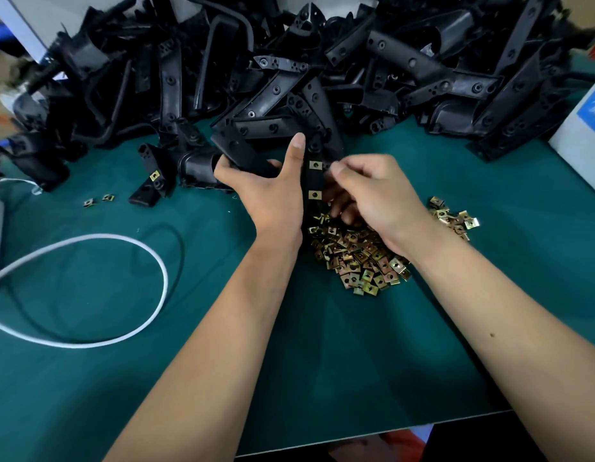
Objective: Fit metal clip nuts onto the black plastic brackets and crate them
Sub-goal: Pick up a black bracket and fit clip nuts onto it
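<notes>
Green mat [323,361], heaped black brackets [289,61], loose clip nuts [359,258]

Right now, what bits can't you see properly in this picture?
All in the head view:
- Right hand: its fingertips are blurred and curl under, so whether they hold a clip nut is unclear.
- Held bracket: the left hand covers part of it.
- Clip nut pile: the right wrist hides its middle.
- White box: cut off by the right edge.
- No crate shows.
</notes>
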The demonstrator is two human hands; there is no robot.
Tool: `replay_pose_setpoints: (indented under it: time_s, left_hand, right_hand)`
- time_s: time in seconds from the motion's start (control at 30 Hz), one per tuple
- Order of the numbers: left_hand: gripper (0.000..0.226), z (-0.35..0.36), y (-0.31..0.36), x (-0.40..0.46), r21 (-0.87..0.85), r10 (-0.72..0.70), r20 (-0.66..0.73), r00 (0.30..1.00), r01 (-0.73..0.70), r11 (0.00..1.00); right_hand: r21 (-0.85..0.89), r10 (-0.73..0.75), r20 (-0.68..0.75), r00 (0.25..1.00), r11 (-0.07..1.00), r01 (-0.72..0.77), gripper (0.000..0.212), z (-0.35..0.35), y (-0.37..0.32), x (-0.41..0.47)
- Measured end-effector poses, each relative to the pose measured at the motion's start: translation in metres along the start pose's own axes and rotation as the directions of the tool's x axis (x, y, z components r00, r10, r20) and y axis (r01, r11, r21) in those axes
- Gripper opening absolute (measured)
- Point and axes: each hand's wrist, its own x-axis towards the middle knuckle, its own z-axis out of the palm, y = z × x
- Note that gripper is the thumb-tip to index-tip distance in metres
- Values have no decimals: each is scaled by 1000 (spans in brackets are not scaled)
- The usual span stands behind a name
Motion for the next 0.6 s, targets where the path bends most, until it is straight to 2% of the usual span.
replay_pose_setpoints:
  time_s: [0.13, 0.27, 0.37, 0.43, 0.53, 0.6]
  left_hand:
    - [81, 0, 3, -3, -4, 25, -61, 998, -25, 1000]
    - [87, 0, 5, -5, 33, 103, -133, 986, -99, 995]
    - [84, 2, 5, -7, 9, 110, -105, 988, -109, 994]
    - [83, 5, 5, -11, 16, 132, -75, 988, -131, 991]
    - [85, 13, 11, -22, 107, 276, -6, 961, -273, 956]
    - [80, 22, 15, -33, 85, 337, 61, 940, -341, 936]
  right_hand:
    - [-301, -99, 64, 993, 947, 114, 36, 6, 0, -3]
    - [-306, -80, 40, 996, 948, 88, 33, 13, -4, -4]
    - [-150, -19, -40, 999, 989, 13, 20, 13, -5, -6]
    - [-25, 27, -58, 998, 999, -29, 24, 9, -5, -5]
    - [231, 141, -4, 990, 963, -136, 33, 3, -9, -6]
    - [313, 154, -23, 988, 940, -139, 31, -5, -13, -11]
